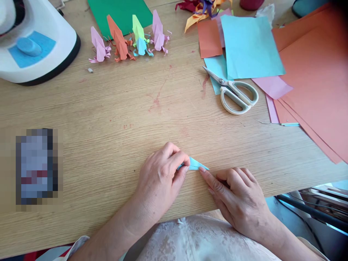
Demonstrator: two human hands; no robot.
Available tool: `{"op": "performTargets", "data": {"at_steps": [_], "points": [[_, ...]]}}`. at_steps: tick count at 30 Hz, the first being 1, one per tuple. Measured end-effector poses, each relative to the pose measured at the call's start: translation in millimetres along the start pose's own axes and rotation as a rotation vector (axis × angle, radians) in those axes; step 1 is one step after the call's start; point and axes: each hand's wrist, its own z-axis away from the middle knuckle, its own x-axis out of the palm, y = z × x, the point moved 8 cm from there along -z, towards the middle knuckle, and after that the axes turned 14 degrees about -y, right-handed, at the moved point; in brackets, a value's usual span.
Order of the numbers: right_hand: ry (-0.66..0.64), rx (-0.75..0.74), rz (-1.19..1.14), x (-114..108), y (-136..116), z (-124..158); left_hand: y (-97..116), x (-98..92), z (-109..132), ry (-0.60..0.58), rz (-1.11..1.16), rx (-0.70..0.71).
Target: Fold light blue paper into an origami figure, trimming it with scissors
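A narrow strip of folded blue paper, tapering to a point on the right, lies on the wooden table near its front edge. My left hand is closed on its wide end, pinching it between thumb and fingers and hiding that part. From the right, a fingertip of my right hand presses on the paper close to its pointed tip. The other fingers of that hand are curled in, and its thumb rests a little lower, apart from the paper.
White-handled scissors lie by a blue paper square and orange sheets. Several folded paper figures stand at the back near a green sheet. A white appliance is back left; a blurred-out object lies left.
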Motion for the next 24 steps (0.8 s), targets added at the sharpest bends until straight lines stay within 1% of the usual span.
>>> {"op": "performTargets", "data": {"at_steps": [3,9,14,24], "points": [[0.003,-0.002,-0.002,0.1,0.8,0.6,-1.1,0.6,0.0,0.001,0.006,-0.002],[0.036,-0.063,-0.007,-0.5,0.8,7.4,-2.9,2.6,0.2,0.001,0.003,-0.010],[0.037,-0.042,0.022,-0.8,1.5,7.5,-2.7,2.0,0.2,0.009,0.001,-0.014],[0.033,-0.015,0.095,-1.1,0.8,6.1,-6.1,5.0,-0.2,-0.029,0.037,-0.045]]}}
